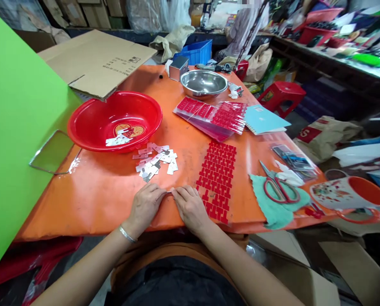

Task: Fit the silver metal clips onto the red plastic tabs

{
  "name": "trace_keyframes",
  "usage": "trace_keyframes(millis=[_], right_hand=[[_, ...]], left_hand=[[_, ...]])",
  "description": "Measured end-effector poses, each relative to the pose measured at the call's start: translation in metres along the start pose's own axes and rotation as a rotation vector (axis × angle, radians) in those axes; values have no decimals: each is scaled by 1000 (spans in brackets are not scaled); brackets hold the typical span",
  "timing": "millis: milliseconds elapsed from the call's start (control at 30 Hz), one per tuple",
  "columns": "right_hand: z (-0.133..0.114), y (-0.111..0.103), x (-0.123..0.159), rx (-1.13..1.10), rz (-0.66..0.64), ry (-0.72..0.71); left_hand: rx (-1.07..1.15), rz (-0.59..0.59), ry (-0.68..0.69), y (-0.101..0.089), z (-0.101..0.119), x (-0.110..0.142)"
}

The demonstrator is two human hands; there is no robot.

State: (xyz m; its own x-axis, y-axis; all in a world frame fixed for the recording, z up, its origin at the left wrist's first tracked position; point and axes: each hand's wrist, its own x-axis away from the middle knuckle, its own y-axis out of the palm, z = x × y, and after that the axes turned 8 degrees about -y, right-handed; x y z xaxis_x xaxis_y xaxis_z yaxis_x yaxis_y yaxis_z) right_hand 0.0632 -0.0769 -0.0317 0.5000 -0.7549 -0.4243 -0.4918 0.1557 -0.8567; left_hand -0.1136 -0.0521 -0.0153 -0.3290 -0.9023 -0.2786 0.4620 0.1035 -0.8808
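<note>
Between my left hand (148, 205) and my right hand (190, 207), a small thin metal piece (168, 192) is pinched at both ends, low over the table's near side. Most of it is hidden by my fingers. Just beyond my hands lies a loose pile of small flat metal plates (156, 161), silvery and white. To the right of my right hand is a sheet of red T-shaped stickers (218, 180), with a gap in its lower part. A red basin (81, 123) behind the pile holds several more plates.
Scissors (281, 189) rest on a green cloth (266, 206) at right, beside a tipped mug (333, 193). Further back are a steel bowl (204, 83), more red sheets (212, 114) and a blue notebook (264, 119). Cardboard (97, 59) overhangs the basin; a green panel (17, 119) borders the left.
</note>
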Motion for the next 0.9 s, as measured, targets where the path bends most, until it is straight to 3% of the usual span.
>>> trace_keyframes(millis=[100,200,333,433,533,800,900], right_hand=[[0,-15,4,-113,94,96],[9,-44,19,-290,240,312],[29,-73,48,-355,143,550],[36,-73,62,-303,61,573],[36,-62,65,-224,49,577],[39,-58,55,-112,-53,570],[34,-58,57,-52,-8,554]], left_hand=[[78,-49,-56,-3,0,-2],[251,-85,-214,-7,8,-5],[627,-203,-497,-8,33,-10],[970,-336,-596,2,58,-16],[1153,-426,-621,17,78,-22],[1187,-459,-698,45,93,-28],[1207,-487,-749,46,93,-30]])
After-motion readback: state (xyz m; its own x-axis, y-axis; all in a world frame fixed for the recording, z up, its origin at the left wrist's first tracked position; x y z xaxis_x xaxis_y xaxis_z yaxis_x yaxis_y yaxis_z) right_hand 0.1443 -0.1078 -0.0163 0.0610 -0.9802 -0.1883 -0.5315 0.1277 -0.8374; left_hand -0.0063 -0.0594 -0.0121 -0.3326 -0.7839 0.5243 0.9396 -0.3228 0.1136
